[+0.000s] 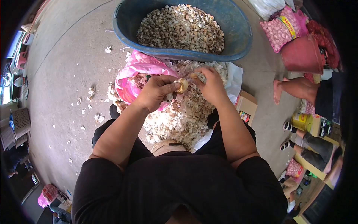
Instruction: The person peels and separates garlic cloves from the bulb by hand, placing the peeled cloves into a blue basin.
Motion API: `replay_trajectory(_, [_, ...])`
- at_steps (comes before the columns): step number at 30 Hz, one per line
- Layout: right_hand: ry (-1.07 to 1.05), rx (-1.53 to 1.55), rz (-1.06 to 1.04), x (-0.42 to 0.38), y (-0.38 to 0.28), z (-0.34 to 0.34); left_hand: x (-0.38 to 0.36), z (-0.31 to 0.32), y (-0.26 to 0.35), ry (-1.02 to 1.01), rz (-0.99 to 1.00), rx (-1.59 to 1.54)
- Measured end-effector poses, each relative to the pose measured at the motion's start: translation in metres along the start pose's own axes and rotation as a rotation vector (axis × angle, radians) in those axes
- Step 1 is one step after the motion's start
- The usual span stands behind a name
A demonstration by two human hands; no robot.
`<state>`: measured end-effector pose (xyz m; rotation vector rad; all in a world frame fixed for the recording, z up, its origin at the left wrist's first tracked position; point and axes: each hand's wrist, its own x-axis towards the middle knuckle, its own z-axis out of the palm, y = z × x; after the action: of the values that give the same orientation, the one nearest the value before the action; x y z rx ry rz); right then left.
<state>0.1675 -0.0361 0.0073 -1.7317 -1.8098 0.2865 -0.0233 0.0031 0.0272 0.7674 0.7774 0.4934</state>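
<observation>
My left hand (158,90) is closed around a pale garlic bulb (182,85), holding it above a heap of papery skins (167,125). Just right of the bulb is my right hand (212,86), its fingers curled together over a bit of peel too small to make out clearly. A pink mesh bag (121,84) lies open beneath and left of my left hand, with reddish bulbs or skins inside. Beyond both hands stands a large blue tub (238,33) holding many loose garlic cloves (181,30).
A cardboard box (247,106) sits right of the skins. Farther right are a red bucket (302,54), a full pink garlic bag (278,31) and other people's legs (300,89). Scraps of skin (99,118) dot the concrete floor (71,74) at left.
</observation>
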Motion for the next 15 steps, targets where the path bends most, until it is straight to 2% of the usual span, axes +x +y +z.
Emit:
replay_trajectory(1, [0.05, -0.083, -0.009, -0.002, 0.001, 0.003, 0.001, -0.001, 0.0, 0.01, 0.013, 0.018])
replay_trajectory(4, [-0.098, 0.618, 0.294, -0.005, -0.021, 0.007, 0.001, 0.001, -0.001, 0.08, 0.034, 0.087])
replay_trajectory(7, [-0.157, 0.646, 0.189, -0.008, -0.052, -0.001, 0.002, 0.003, -0.005, 0.118, 0.063, 0.04])
replay_trajectory(10, [-0.047, 0.744, 0.184, -0.011, -0.05, 0.009, 0.002, -0.001, -0.011, 0.02, 0.076, -0.038])
replay_trajectory(13, [0.07, 0.586, 0.129, -0.006, -0.048, 0.004, 0.004, -0.001, -0.013, -0.008, 0.088, -0.072])
replay_trajectory(15, [-0.09, 0.85, 0.332, -0.005, -0.044, 0.001, 0.002, 0.003, -0.007, 0.022, 0.065, -0.101])
